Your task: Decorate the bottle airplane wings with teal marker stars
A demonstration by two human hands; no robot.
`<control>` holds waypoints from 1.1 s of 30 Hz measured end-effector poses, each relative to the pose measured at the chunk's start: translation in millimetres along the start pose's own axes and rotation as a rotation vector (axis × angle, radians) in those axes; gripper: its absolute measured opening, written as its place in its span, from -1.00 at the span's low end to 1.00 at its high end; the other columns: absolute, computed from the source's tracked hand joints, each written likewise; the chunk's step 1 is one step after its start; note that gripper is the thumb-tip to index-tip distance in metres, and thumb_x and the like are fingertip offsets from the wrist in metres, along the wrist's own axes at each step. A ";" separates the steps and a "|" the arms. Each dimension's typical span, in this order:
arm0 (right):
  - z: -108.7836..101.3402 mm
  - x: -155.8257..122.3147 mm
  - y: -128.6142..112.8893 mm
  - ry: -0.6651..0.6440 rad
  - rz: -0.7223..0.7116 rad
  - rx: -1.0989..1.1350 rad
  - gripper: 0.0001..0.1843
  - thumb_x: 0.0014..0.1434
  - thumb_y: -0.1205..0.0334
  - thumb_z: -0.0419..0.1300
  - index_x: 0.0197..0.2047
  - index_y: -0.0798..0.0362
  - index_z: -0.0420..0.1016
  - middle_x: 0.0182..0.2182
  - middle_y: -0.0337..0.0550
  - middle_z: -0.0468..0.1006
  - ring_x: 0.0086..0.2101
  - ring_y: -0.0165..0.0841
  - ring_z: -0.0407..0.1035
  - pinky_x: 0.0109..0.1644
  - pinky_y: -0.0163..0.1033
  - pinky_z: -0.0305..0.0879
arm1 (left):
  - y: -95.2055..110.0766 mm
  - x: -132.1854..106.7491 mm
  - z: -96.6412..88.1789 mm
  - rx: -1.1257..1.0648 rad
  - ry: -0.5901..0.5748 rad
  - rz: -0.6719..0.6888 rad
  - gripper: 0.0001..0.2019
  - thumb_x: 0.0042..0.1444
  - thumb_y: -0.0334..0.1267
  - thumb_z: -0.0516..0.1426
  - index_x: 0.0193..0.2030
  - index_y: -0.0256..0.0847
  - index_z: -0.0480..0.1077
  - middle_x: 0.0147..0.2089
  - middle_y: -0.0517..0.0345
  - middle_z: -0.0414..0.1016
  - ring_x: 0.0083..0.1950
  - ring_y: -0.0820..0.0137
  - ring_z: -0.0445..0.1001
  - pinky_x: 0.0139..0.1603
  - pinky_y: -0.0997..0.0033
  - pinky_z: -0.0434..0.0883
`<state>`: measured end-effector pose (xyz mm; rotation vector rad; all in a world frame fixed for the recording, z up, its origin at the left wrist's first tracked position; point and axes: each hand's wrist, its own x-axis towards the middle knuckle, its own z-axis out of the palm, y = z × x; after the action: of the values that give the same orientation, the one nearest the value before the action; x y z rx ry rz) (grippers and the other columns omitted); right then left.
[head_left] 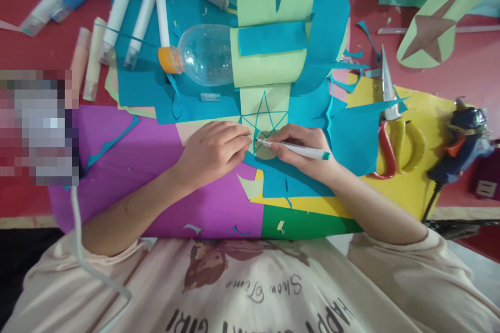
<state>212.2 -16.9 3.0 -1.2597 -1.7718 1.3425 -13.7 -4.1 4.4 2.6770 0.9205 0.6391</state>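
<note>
A white marker (300, 149) with a teal end is pinched in my right hand (307, 151), its tip resting on a pale green paper strip (248, 94). On that strip a five-pointed star (264, 114) is outlined in teal. My left hand (222, 148) lies over the strip's left edge, fingers stretched out and flat, holding nothing. Just beyond, a clear plastic bottle (207, 54) with an orange cap (167, 60) lies on its side, a pale green band with a blue paper strip (272, 39) around its right part.
Red-and-yellow-handled scissors (388, 114) and a blue glue gun (461, 140) lie on the right. Several markers (117, 18) sit at the upper left. Purple (156, 151), blue and yellow sheets overlap beneath my hands. A paper with a brown star (429, 34) is at the upper right.
</note>
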 end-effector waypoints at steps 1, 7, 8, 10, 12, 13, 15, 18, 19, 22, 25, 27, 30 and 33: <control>0.1 0.0 -0.1 -0.003 -0.015 -0.002 -0.72 0.21 0.07 0.22 -0.37 0.12 0.53 -0.52 -0.21 0.54 -0.55 -0.51 0.30 -0.52 -0.38 0.15 | -0.1 -0.1 -0.1 0.001 0.001 0.000 -0.80 0.34 -0.41 0.05 -0.22 -0.29 0.51 -0.14 0.03 0.63 -0.08 0.25 0.61 -0.08 0.27 0.50; 0.0 -0.5 1.6 -0.015 -0.109 -0.027 -0.73 0.22 0.12 0.19 -0.41 0.12 0.50 -0.54 -0.22 0.53 -0.56 -0.52 0.31 -0.49 -0.40 0.19 | -0.9 -1.4 0.8 0.008 0.011 -0.001 -0.80 0.34 -0.41 0.05 -0.22 -0.28 0.50 -0.13 0.04 0.63 -0.08 0.26 0.60 -0.06 0.28 0.50; -0.1 -0.5 1.8 -0.021 -0.114 -0.033 -0.72 0.22 0.11 0.19 -0.43 0.11 0.49 -0.54 -0.22 0.53 -0.56 -0.52 0.31 -0.49 -0.40 0.19 | -1.0 -1.5 0.9 0.007 0.011 -0.001 -0.80 0.34 -0.41 0.05 -0.21 -0.28 0.50 -0.13 0.04 0.63 -0.07 0.26 0.60 -0.05 0.28 0.50; -0.3 -0.3 1.7 -0.036 -0.116 -0.050 -0.70 0.23 0.09 0.18 -0.46 0.10 0.47 -0.57 -0.24 0.50 -0.57 -0.53 0.29 -0.51 -0.40 0.17 | -1.3 -1.7 1.2 0.005 0.012 -0.002 -0.81 0.34 -0.41 0.05 -0.21 -0.29 0.51 -0.12 0.03 0.63 -0.07 0.26 0.60 -0.05 0.27 0.50; -0.4 -0.1 1.3 -0.047 -0.117 -0.061 -0.69 0.22 0.09 0.19 -0.48 0.10 0.45 -0.59 -0.26 0.47 -0.59 -0.54 0.26 -0.53 -0.40 0.15 | -1.4 -1.8 1.2 0.003 0.010 -0.003 -0.81 0.34 -0.40 0.05 -0.20 -0.29 0.51 -0.12 0.03 0.63 -0.07 0.26 0.60 -0.04 0.27 0.51; -0.3 0.0 1.0 -0.050 -0.117 -0.063 -0.68 0.22 0.09 0.19 -0.49 0.10 0.45 -0.60 -0.26 0.46 -0.60 -0.54 0.25 -0.53 -0.40 0.14 | -1.4 -1.9 1.2 0.003 0.007 -0.005 -0.81 0.34 -0.40 0.05 -0.20 -0.28 0.51 -0.12 0.03 0.63 -0.07 0.26 0.60 -0.04 0.27 0.51; 0.0 -0.1 0.7 -0.047 -0.113 -0.055 -0.67 0.21 0.09 0.19 -0.51 0.09 0.44 -0.61 -0.26 0.45 -0.60 -0.54 0.25 -0.53 -0.40 0.14 | -1.2 -2.0 1.2 0.002 0.003 -0.008 -0.80 0.35 -0.39 0.04 -0.20 -0.27 0.51 -0.11 0.04 0.63 -0.06 0.27 0.60 -0.03 0.27 0.51; 0.6 -0.5 0.8 0.012 -0.086 -0.033 -0.68 0.20 0.06 0.20 -0.48 0.09 0.48 -0.60 -0.25 0.48 -0.59 -0.52 0.26 -0.53 -0.38 0.15 | -0.6 -2.3 1.4 -0.002 0.001 -0.009 -0.80 0.35 -0.39 0.04 -0.20 -0.28 0.51 -0.12 0.03 0.63 -0.06 0.27 0.60 -0.04 0.27 0.51; 0.9 -0.6 1.0 0.043 -0.076 -0.024 -0.69 0.20 0.06 0.21 -0.46 0.09 0.49 -0.59 -0.24 0.50 -0.59 -0.52 0.28 -0.53 -0.38 0.15 | -0.5 -2.4 1.5 -0.003 -0.002 -0.011 -0.80 0.35 -0.39 0.04 -0.20 -0.28 0.51 -0.12 0.03 0.63 -0.06 0.26 0.60 -0.04 0.27 0.51; 1.4 -0.7 1.4 0.089 -0.042 -0.004 -0.73 0.19 0.09 0.22 -0.41 0.10 0.53 -0.56 -0.23 0.53 -0.58 -0.52 0.30 -0.53 -0.38 0.14 | -0.5 -2.4 1.5 -0.008 -0.017 -0.020 -0.78 0.35 -0.39 0.04 -0.20 -0.27 0.52 -0.12 0.03 0.63 -0.05 0.26 0.60 -0.04 0.26 0.51; 1.4 -0.3 0.9 0.070 0.003 0.000 -0.73 0.19 0.08 0.23 -0.39 0.11 0.53 -0.56 -0.24 0.53 -0.57 -0.51 0.29 -0.54 -0.38 0.12 | -1.0 -1.9 1.2 -0.007 -0.019 -0.020 -0.79 0.35 -0.40 0.04 -0.20 -0.27 0.52 -0.12 0.02 0.63 -0.05 0.26 0.60 -0.04 0.26 0.51; 1.1 -0.1 0.3 0.053 0.020 0.003 -0.73 0.19 0.07 0.23 -0.38 0.11 0.54 -0.54 -0.23 0.54 -0.56 -0.51 0.30 -0.53 -0.38 0.14 | -1.3 -1.3 0.8 -0.007 -0.010 -0.011 -0.79 0.34 -0.40 0.04 -0.20 -0.27 0.51 -0.13 0.03 0.63 -0.07 0.26 0.60 -0.05 0.26 0.51; 0.7 0.0 -0.1 0.034 0.007 0.007 -0.74 0.20 0.09 0.22 -0.38 0.12 0.53 -0.52 -0.22 0.55 -0.55 -0.51 0.30 -0.51 -0.38 0.15 | -1.3 -0.6 0.7 0.001 0.005 -0.002 -0.79 0.35 -0.40 0.04 -0.22 -0.27 0.51 -0.14 0.04 0.63 -0.08 0.27 0.60 -0.06 0.28 0.51; 0.2 0.0 0.7 0.018 -0.027 0.007 -0.74 0.20 0.10 0.22 -0.39 0.11 0.52 -0.51 -0.21 0.56 -0.55 -0.51 0.31 -0.51 -0.37 0.15 | -1.3 -0.5 1.3 0.008 0.006 0.001 -0.79 0.35 -0.41 0.04 -0.22 -0.27 0.50 -0.14 0.04 0.63 -0.09 0.27 0.60 -0.07 0.28 0.51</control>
<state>212.2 -16.9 2.3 -1.2364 -1.7638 1.3171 -14.1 -3.5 2.7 2.6836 0.9258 0.6456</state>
